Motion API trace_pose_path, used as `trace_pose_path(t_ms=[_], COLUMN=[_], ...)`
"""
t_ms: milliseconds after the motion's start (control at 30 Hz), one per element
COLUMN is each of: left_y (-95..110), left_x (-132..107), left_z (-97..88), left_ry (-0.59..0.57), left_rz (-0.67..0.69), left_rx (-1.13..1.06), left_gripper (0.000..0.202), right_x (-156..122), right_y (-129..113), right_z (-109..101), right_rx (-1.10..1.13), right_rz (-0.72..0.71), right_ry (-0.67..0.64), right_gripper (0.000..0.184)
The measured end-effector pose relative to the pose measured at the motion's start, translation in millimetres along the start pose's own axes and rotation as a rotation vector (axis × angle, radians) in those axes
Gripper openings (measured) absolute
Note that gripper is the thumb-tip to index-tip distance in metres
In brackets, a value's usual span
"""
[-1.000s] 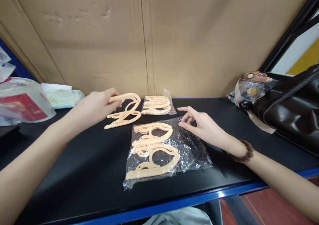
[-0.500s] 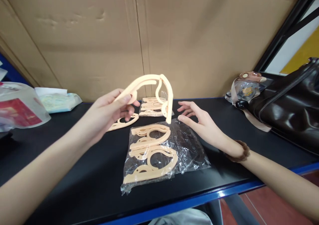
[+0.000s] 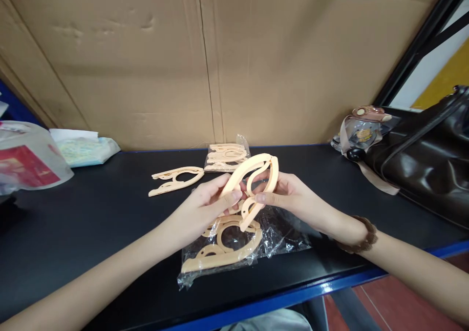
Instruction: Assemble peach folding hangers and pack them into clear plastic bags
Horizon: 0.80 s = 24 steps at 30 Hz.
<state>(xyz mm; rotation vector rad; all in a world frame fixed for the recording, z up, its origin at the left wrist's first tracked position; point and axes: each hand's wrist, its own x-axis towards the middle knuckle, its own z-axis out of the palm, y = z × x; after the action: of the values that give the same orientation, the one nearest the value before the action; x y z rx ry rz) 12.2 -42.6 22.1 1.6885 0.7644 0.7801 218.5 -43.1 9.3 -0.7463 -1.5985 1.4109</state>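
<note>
Between both hands is a cream folding hanger (image 3: 252, 167), partly folded, held above the table. My left hand (image 3: 214, 196) is closed on its left arm, thumb on top. My right hand (image 3: 284, 192) grips the other arm, thumb across its front. Below them lies a clear plastic bag (image 3: 282, 233) with folded hangers (image 3: 223, 260) inside, partly covered by the hands. A single folded hanger (image 3: 176, 179) rests on the table beyond my left hand. Farther back sits another clear bag of hangers (image 3: 227, 155).
The black table (image 3: 120, 223) has a blue front edge (image 3: 293, 297). A cardboard wall (image 3: 154, 77) stands behind it. At left are a whitish container (image 3: 29, 150) and a soft packet (image 3: 88, 150); at right, a clear bottle (image 3: 364, 131) with a strap and a dark bag (image 3: 421, 160).
My left hand has brought the hanger down and to the right. My right hand has closed on its other arm, and the two arms are now closer together.
</note>
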Motion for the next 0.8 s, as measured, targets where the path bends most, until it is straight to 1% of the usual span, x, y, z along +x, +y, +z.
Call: trace_pose_path(t_ms=[100,267,367,467,533,633,700,800], left_y=[-0.8,-1.1,-1.0,0.3,2.3,5.6,6.7,6.1], left_x=[-1.4,0.2,0.9,0.2,-0.5,-0.5,0.2,1.5], left_z=[3.7,7.2,5.5,2.0,0.4,0.2,1.0,2.0], left_ry=[-0.008,0.01,0.059,0.145,0.181,0.193,0.184,0.131], left_rz=[0.008,-0.016,-0.002,0.008,-0.015,-0.057,-0.089,-0.153], left_rx=[0.032,0.039,0.095,0.137,0.107,-0.001,-0.079,-0.168], left_gripper=[0.022,0.025,0.027,0.022,0.02,0.018,0.014,0.013], right_x=[0.0,-0.6,-0.4,-0.1,0.0,-0.4,-1.0,-2.0], right_y=[1.2,3.3,3.0,2.1,1.7,1.8,1.8,1.3], right_z=[3.4,5.5,3.3,-0.5,-2.9,-4.7,-4.4,-2.3], right_rx=[0.025,0.048,0.026,-0.024,-0.056,-0.093,-0.09,-0.072], right_rz=[0.011,0.002,-0.001,0.013,0.025,0.025,0.029,0.03], right_ry=[-0.023,-0.056,-0.055,-0.033,-0.015,0.004,0.006,-0.002], right_gripper=[0.02,0.023,0.026,0.03,0.033,0.034,0.033,0.032])
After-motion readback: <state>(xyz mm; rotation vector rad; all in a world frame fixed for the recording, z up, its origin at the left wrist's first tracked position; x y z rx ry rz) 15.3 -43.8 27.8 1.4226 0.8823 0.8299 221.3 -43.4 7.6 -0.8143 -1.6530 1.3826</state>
